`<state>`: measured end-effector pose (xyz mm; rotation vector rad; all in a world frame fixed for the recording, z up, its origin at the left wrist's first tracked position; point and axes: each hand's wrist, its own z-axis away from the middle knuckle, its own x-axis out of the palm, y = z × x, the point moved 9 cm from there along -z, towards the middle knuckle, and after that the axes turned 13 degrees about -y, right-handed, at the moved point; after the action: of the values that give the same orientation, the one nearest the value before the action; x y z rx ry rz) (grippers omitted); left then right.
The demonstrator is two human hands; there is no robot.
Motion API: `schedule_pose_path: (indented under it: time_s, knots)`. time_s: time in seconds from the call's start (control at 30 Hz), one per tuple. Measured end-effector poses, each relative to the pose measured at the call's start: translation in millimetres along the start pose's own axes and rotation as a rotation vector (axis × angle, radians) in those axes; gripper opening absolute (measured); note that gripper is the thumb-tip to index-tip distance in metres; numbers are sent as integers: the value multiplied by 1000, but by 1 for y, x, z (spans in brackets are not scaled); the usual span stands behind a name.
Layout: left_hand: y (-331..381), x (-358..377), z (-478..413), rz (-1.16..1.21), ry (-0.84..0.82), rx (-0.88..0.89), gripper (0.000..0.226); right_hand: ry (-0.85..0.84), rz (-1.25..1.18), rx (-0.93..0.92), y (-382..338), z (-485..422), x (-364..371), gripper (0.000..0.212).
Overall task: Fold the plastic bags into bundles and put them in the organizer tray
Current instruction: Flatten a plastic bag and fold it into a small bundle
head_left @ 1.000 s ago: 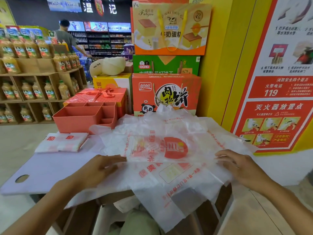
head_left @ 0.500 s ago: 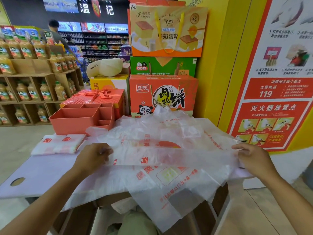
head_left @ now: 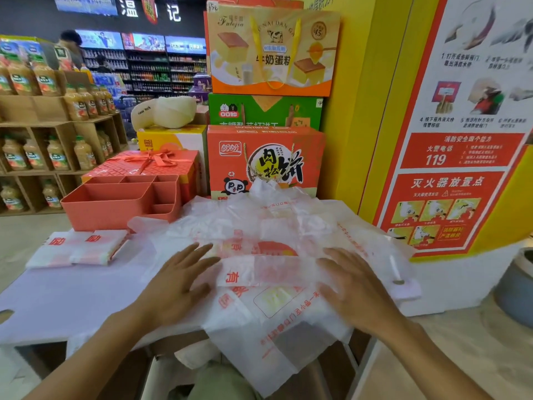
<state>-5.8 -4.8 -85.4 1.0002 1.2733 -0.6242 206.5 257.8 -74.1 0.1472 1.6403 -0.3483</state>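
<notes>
— Which step am I on?
— Folding. Your left hand [head_left: 173, 287] and right hand [head_left: 354, 293] lie spread flat, pressing the half-folded plastic bag [head_left: 268, 272] at the worktop's [head_left: 57, 301] six o'clock. Next, I judge, fold it shorter.
— The organizer tray [head_left: 115, 206]?
— At ten o'clock, nothing showing inside; two bundles [head_left: 78, 246] lie just before it.

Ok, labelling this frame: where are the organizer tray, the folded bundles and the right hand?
organizer tray [head_left: 101, 215]: head view, front wall.
folded bundles [head_left: 78, 249]: head view, top face.
right hand [head_left: 357, 290]: head view, back of hand.
</notes>
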Motion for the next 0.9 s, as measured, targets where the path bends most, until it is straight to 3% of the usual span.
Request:
schedule_pose_path:
  time_s: [0.07,0.23,0.33,0.5,0.6,0.77,0.9]
  knots:
    - [5,15,-3,-63,-110,-1,86,-97,-70,-46,-18,-5,15,59]
    - [-7,23,-1,41,-212,-56,100,-88,-214,18,-15,-3,13,54]
    - [-8,14,2,30,-188,-60,84,-83,-202,41,-9,-2,11,50]
    - [-12,-16,22,16,1,-48,34,-64,-463,110,18,7,4,31]
    - [-18,-34,25,36,29,-40,31,55,-565,162,37,13,-7,17]
    - [-22,-54,20,125,34,-33,23,191,-573,222,49,18,-30,30]
    - [-24,-70,17,130,92,-59,30,243,-394,208,44,13,-45,38]
